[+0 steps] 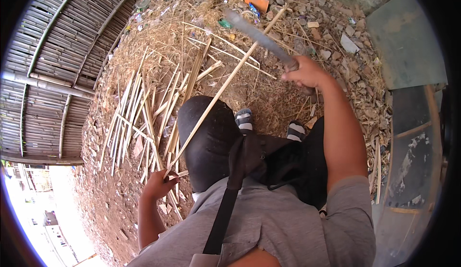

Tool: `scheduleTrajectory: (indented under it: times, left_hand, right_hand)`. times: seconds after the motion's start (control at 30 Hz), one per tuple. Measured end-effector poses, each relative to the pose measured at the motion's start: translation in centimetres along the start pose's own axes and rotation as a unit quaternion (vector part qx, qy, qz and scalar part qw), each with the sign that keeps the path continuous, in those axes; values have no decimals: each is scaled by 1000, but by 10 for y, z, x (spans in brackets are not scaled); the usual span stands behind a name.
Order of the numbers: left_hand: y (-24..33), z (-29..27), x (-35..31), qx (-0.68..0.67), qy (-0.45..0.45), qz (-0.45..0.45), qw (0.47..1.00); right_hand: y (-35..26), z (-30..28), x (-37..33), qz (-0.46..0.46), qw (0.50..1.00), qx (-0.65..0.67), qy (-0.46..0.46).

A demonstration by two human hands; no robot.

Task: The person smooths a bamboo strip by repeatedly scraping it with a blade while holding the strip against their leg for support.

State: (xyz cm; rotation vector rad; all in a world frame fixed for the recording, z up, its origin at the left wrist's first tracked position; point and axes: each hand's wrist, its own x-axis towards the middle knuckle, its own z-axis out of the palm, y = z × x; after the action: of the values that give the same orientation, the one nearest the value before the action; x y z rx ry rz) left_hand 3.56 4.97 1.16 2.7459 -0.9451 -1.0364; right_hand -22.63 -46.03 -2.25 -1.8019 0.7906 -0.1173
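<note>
Head view: lower left, our left hand (158, 185) pinched the bamboo strip (227, 82), likely light, springy, best held by its end; upper right, our right hand (308, 72) clenched a machete (271, 47).

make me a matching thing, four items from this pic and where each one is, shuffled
1. bladed tool
2. long pale strip
3. loose strips
4. orange flat piece

A. on the ground, left of the knees
B. near the picture's top edge
C. in the right hand
D. lower end at the left hand

Pairs: 1-C, 2-D, 3-A, 4-B
</note>
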Motion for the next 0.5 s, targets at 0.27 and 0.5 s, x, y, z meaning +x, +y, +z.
scheduleTrajectory:
  times: [0.27,0.5]
  left_hand:
    - [22,-15,-5,18,-23,-16,999]
    - [3,-7,-10,-17,-6,10,1000]
  right_hand:
    - [9,8,-3,30,991,118,-60]
    - [-36,40,-3,-31,983,-106,-150]
